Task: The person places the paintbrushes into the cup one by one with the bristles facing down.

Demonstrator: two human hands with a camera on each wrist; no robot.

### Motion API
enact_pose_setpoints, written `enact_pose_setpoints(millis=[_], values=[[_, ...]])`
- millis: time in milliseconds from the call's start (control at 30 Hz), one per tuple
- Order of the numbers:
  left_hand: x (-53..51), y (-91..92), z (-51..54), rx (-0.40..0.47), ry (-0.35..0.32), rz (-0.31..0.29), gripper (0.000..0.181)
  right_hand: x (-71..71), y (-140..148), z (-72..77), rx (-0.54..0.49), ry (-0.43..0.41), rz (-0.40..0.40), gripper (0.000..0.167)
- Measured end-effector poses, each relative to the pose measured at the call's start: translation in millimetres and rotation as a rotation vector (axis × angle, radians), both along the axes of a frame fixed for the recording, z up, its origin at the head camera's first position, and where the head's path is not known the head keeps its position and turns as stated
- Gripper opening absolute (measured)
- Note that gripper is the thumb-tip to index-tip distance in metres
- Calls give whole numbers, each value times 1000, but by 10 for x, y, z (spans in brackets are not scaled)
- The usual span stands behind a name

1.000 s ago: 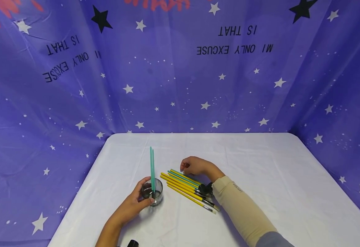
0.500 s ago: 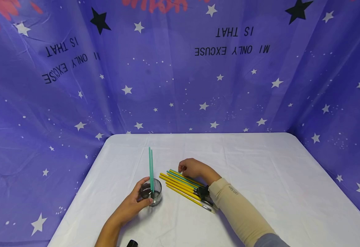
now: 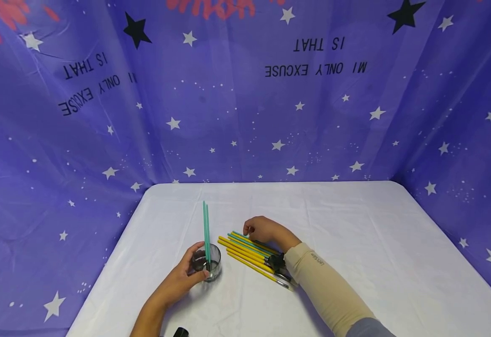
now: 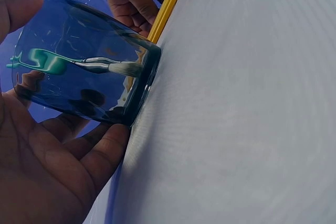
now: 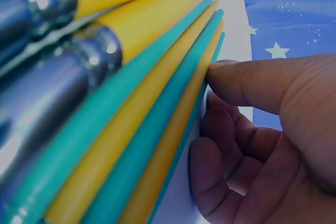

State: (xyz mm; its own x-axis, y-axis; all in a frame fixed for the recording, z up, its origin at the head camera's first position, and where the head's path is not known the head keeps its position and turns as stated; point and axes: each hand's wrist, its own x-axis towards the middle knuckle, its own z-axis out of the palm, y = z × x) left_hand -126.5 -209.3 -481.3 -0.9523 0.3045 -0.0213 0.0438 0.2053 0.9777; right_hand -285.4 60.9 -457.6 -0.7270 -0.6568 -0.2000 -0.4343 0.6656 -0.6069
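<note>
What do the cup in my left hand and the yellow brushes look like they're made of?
The cup: probably tinted glass, smooth and glossy; it's see-through with a thick-looking base, though plastic is possible.
The yellow handles: likely painted wood, evenly coloured with a slight sheen; plastic can't be ruled out.
Their ferrules: apparently polished metal, given the bright highlights.

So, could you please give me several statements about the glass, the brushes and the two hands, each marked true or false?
1. The left hand holds the glass. True.
2. Two brushes stand in this glass. True.
3. Both of them are yellow-handled. False: they are turquoise-handled.
4. The loose brushes on the table include yellow and turquoise ones. True.
5. Both hands touch the glass. False: the right hand is at the loose brushes.
</note>
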Motion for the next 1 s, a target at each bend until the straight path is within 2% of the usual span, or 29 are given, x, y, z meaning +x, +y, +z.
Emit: enact_pose_setpoints(millis=[267,533,733,1000], values=[[8,-3,15,2,42,-24,73,9,-40,-36,22,55,25,15],[0,2,-10,22,26,-24,74,-1,-1,-39,-2,-6,-11,15],[9,-1,5,19,7,-16,74,-48,7,-42,-9,-15,11,14],[16,5,7,13,23,-22,74,-65,33,-23,-42,-57,-4,13]])
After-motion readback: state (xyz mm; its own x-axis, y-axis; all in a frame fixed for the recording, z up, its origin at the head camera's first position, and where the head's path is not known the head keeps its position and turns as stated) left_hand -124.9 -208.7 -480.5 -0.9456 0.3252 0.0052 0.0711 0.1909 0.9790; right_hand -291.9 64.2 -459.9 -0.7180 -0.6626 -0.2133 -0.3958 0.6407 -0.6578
